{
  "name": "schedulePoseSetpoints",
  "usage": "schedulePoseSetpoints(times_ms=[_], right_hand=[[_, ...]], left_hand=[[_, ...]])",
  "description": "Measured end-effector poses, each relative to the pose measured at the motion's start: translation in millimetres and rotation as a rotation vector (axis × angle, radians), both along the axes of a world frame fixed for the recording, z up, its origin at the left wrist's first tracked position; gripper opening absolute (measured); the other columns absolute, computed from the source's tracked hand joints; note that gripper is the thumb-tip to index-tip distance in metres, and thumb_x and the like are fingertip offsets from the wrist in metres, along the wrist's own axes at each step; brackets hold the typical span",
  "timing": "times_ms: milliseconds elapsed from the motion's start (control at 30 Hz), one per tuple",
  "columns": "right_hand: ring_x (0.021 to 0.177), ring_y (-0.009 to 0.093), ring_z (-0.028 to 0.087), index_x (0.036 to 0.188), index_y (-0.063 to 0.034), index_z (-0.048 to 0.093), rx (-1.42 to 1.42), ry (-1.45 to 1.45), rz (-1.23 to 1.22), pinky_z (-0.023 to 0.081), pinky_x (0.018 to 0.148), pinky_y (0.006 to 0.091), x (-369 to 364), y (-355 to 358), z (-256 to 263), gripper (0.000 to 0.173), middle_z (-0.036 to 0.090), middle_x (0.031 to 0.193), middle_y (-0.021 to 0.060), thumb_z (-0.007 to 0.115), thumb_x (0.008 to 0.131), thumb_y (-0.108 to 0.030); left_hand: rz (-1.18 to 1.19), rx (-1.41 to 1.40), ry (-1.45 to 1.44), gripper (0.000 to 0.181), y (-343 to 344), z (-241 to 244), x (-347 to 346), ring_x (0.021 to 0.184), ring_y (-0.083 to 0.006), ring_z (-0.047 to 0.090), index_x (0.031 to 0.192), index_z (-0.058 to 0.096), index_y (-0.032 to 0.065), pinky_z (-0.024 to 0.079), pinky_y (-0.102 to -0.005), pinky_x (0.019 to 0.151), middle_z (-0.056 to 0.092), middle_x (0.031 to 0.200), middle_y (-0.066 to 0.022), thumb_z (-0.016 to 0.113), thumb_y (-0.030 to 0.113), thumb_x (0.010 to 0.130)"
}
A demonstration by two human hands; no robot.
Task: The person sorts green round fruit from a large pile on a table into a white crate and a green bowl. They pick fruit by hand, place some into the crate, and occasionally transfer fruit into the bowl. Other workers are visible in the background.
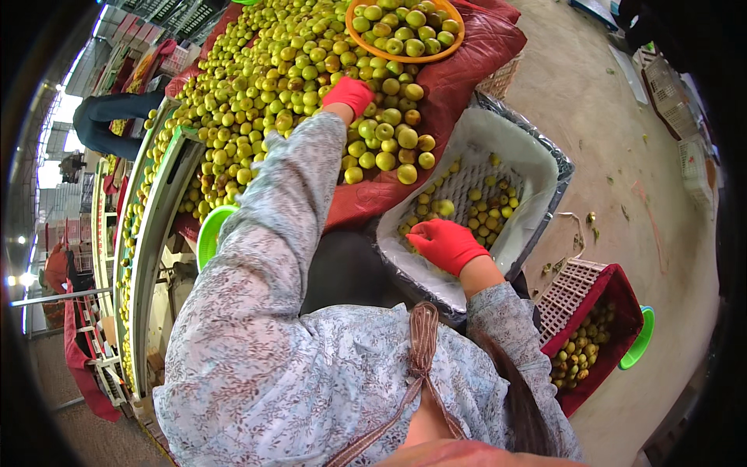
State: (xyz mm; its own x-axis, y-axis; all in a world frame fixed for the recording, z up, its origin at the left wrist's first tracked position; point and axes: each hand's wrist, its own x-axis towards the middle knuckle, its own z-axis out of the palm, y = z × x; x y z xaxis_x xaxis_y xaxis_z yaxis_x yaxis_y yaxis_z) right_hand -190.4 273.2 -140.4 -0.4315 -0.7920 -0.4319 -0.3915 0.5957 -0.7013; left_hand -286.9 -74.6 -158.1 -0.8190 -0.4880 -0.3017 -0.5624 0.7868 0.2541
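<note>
A large heap of green-brown jujube-like fruits (292,76) lies on a red quilted cover (467,64). My left hand (348,96), in a red glove, reaches onto the heap; its fingers are among the fruits and whether they hold one is hidden. My right hand (448,245), also red-gloved, is over a crate lined with white sheeting and dark plastic (534,157). Its fingers are curled, and what lies within them cannot be made out. A loose fruit (445,207) shows just above that hand, and more fruits (487,216) lie on the crate's netted bottom.
An orange basket of fruits (408,58) stands on the heap. A green basin (213,233) is beside a metal-sided conveyor (157,245) at the left. A red-lined crate (627,327) with fruits stands lower right. Another person (117,119) bends at the far left.
</note>
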Motion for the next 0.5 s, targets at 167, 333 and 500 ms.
schedulePoseSetpoints(times_ms=[167, 333, 500], right_hand=[[0.09, 0.033, 0.063, 0.094, -0.011, 0.071, -0.052, 0.039, -0.023, 0.05, 0.079, 0.0416, 1, -1, -4, 0.035, 0.068, 0.093, 0.0128, 0.055, 0.085, -0.041], [0.091, 0.033, 0.063, 0.097, -0.0112, 0.07, -0.018, 0.055, 0.022, 0.05, 0.08, 0.0412, 0, -2, -1, 0.036, 0.068, 0.096, 0.0128, 0.055, 0.085, -0.041], [0.092, 0.033, 0.062, 0.1, -0.0113, 0.07, -0.032, 0.018, 0.002, 0.049, 0.08, 0.0413, -1, -2, -9, 0.037, 0.067, 0.097, 0.0132, 0.055, 0.085, -0.042]], left_hand=[[-0.136, -0.278, -0.235, 0.048, 35, -5, 5, 0.112, -0.0303, 0.056, 0.12, 0.061, 0.0191, 0.046, -0.0405, 0.092, 0.056, 0.122, -0.0144, 0.061, 0.041, 0.078], [-0.226, -0.347, -0.301, 0.064, 71, 10, 33, 0.099, -0.0338, 0.064, 0.118, 0.046, -0.0018, 0.051, -0.0411, 0.084, 0.064, 0.109, -0.0203, 0.073, 0.025, 0.067], [-0.137, -0.191, -0.045, 0.052, 81, -1, 65, 0.103, -0.0352, 0.06, 0.112, 0.058, 0.0086, 0.049, -0.0403, 0.087, 0.059, 0.113, -0.0202, 0.071, 0.035, 0.069]])
